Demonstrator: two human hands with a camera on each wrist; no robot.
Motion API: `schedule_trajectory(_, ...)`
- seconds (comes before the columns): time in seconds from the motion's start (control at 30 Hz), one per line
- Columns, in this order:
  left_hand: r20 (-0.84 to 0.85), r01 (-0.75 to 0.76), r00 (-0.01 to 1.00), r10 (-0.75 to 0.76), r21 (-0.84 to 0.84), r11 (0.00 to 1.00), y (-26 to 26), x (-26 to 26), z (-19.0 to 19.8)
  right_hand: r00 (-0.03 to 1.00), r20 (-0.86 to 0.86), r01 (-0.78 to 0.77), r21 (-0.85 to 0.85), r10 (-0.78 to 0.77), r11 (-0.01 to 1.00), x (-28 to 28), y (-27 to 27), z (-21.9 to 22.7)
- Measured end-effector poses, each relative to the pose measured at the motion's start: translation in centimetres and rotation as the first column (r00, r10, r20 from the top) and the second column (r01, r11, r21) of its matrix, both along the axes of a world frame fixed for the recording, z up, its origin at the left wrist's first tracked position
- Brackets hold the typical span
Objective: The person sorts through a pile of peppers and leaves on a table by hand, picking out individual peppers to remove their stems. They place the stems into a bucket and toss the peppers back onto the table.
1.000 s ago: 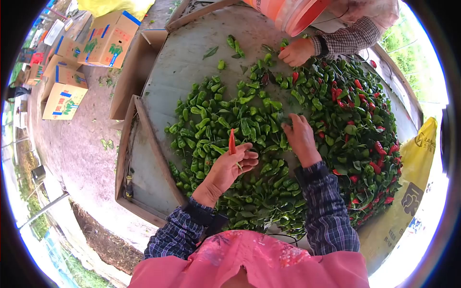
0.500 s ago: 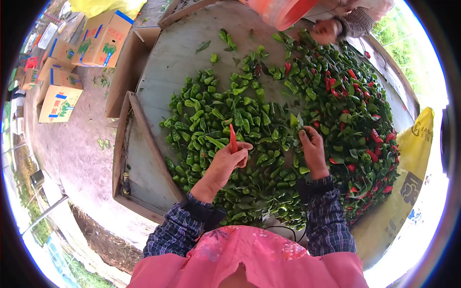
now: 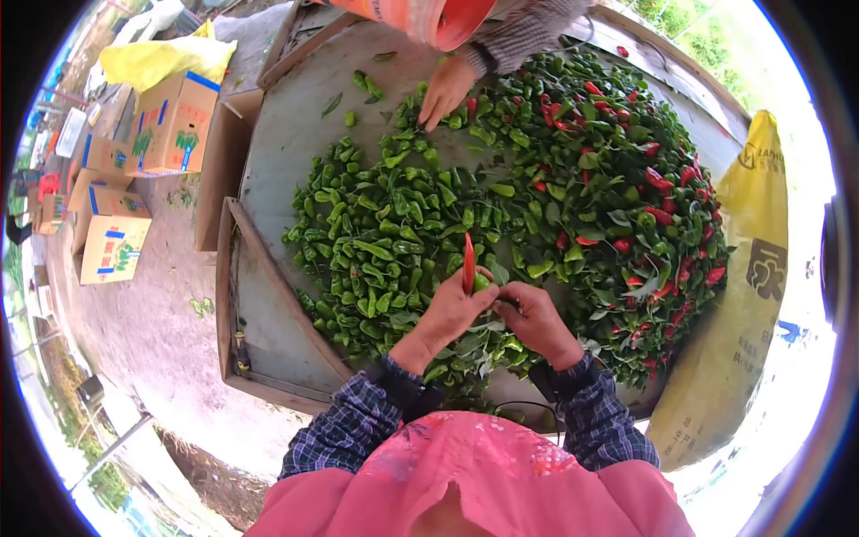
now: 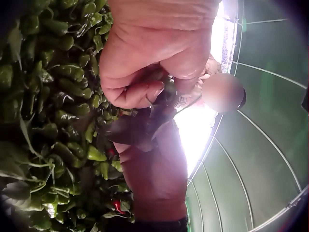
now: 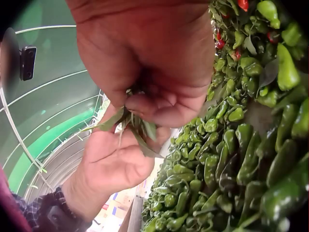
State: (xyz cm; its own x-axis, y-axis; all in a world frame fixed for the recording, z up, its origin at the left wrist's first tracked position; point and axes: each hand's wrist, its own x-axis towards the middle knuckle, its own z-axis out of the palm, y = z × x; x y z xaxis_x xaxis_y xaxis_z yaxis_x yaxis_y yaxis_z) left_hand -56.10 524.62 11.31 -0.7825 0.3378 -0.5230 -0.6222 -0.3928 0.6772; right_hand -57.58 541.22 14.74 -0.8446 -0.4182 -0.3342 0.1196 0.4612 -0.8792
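My left hand (image 3: 447, 313) grips a long red pepper (image 3: 468, 264), its tip pointing up, with a green pepper (image 3: 481, 281) beside it at the fingertips. Close against it, my right hand (image 3: 537, 324) pinches a leafy green sprig (image 5: 134, 126), its leaves hanging below the fingertips in the right wrist view. The left wrist view shows the left fingers curled, with dark leaves (image 4: 137, 130) between the two hands. Beneath both hands lies a spread of green peppers (image 3: 376, 233) on the grey tabletop (image 3: 295, 134).
A heap of mixed red and green peppers with leaves (image 3: 617, 197) covers the right side. Across the table, another person's hand (image 3: 447, 89) reaches into the peppers by an orange bucket (image 3: 429, 18). Cardboard boxes (image 3: 170, 125) stand at left, a yellow sack (image 3: 743, 295) at right.
My right hand has moved from the leafy heap to meet my left hand, now with a sprig. The red pepper stays in the left hand. The other person's hand has shifted left.
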Motion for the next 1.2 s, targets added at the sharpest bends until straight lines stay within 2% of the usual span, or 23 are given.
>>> schedule_trajectory(0.07,-0.158,-0.080,0.985,0.066,-0.083,0.993,1.5,1.8,0.2,0.999,-0.048,0.000,0.010,0.001,1.000,1.3,1.0,0.7)
schedule_trajectory(0.13,-0.109,-0.032,0.994,0.027,-0.038,0.999,2.4,3.5,0.8,0.996,0.075,-0.036,-0.052,0.040,0.998,2.8,2.6,1.6)
schedule_trajectory(0.2,0.141,-0.092,0.989,0.048,0.325,0.941,3.6,4.5,1.9,0.977,0.214,-0.005,-0.065,0.018,0.998,4.3,5.0,3.2)
schedule_trajectory(0.23,0.261,-0.210,0.960,0.100,0.436,0.875,3.3,4.1,1.7,0.921,0.381,-0.013,-0.189,0.085,0.982,5.4,6.2,4.1)
schedule_trajectory(0.27,0.399,-0.422,0.892,0.211,0.569,0.706,2.4,3.4,1.9,0.833,0.526,0.001,-0.311,0.171,0.950,6.7,7.5,4.9)
schedule_trajectory(0.3,0.456,-0.569,0.809,0.370,0.451,0.687,1.5,2.4,2.0,0.847,0.514,-0.020,-0.228,0.138,0.973,8.4,9.0,5.6)
schedule_trajectory(0.33,0.421,-0.583,0.808,0.412,0.470,0.663,-0.2,1.7,1.3,0.862,0.495,-0.043,-0.147,0.111,0.988,10.2,10.6,6.1)
schedule_trajectory(0.4,0.292,-0.570,0.822,0.490,0.402,0.717,-3.9,0.4,1.6,0.741,0.640,0.175,0.112,-0.206,0.978,14.6,15.1,7.2)
schedule_trajectory(0.47,0.158,-0.551,0.835,0.528,0.251,0.796,-7.3,-0.7,1.2,0.681,0.665,0.211,0.222,-0.306,0.952,20.1,20.2,7.6)
schedule_trajectory(0.53,0.081,-0.564,0.823,0.563,-0.007,0.826,-9.7,-1.4,-0.2,0.522,0.783,-0.055,0.427,-0.339,0.903,25.7,23.7,7.9)
schedule_trajectory(0.57,0.121,-0.566,0.804,0.582,-0.145,0.811,-10.2,-1.9,0.0,0.671,0.730,-0.417,0.518,-0.131,0.747,26.1,22.9,9.3)
schedule_trajectory(0.6,0.155,-0.549,0.784,0.601,-0.279,0.788,-10.3,-2.5,0.2,0.707,0.697,-0.667,0.601,0.121,0.440,26.4,21.9,10.7)
schedule_trajectory(0.63,0.155,-0.546,0.789,0.595,-0.267,0.794,-10.3,-3.0,-0.2,0.762,0.646,-0.582,0.653,0.044,0.485,27.3,22.5,9.9)
schedule_trajectory(0.7,-0.074,-0.551,0.780,0.622,-0.553,0.625,-10.0,-3.2,-1.0,0.894,0.447,-0.356,0.755,-0.035,0.551,23.3,19.5,9.7)
schedule_trajectory(0.73,-0.070,-0.546,0.783,0.618,-0.551,0.631,-9.6,-3.4,-1.3,0.946,0.318,-0.220,0.776,-0.066,0.591,20.6,17.6,9.3)
schedule_trajectory(0.8,-0.334,-0.442,0.896,0.294,-0.589,0.677,-7.9,-3.9,-1.9,0.992,0.094,-0.009,0.706,-0.081,0.708,15.1,14.4,7.8)
schedule_trajectory(0.87,-0.424,-0.323,0.904,-0.057,-0.763,0.560,-4.3,-5.2,-0.8,0.974,-0.224,0.154,0.586,-0.024,0.796,8.9,11.1,6.6)
schedule_trajectory(0.9,-0.523,-0.359,0.844,-0.117,-0.715,0.600,-2.3,-6.1,-0.8,0.940,-0.340,0.218,0.546,-0.024,0.809,5.7,9.7,6.3)
schedule_trajectory(1.03,-0.515,-0.136,0.812,-0.275,-0.624,0.769,2.7,-11.0,-0.2,0.848,-0.529,0.376,0.638,0.027,0.671,-4.2,8.7,1.7)
schedule_trajectory(1.07,-0.535,-0.120,0.793,-0.292,-0.607,0.786,3.5,-12.2,-0.9,0.845,-0.534,0.379,0.642,0.034,0.667,-6.3,8.8,1.2)
schedule_trajectory(1.13,-0.559,-0.132,0.772,-0.303,-0.607,0.784,4.7,-14.1,-2.6,0.903,-0.357,0.422,0.621,-0.240,0.661,-10.2,9.0,0.4)
schedule_trajectory(1.17,-0.576,-0.136,0.751,-0.324,-0.614,0.777,5.2,-14.9,-3.3,0.904,-0.359,0.418,0.629,-0.232,0.656,-12.0,9.2,-0.3)
schedule_trajectory(1.2,-0.577,-0.134,0.751,-0.321,-0.608,0.782,5.5,-15.6,-3.9,0.902,-0.411,0.413,0.727,-0.135,0.548,-13.3,9.6,-1.1)
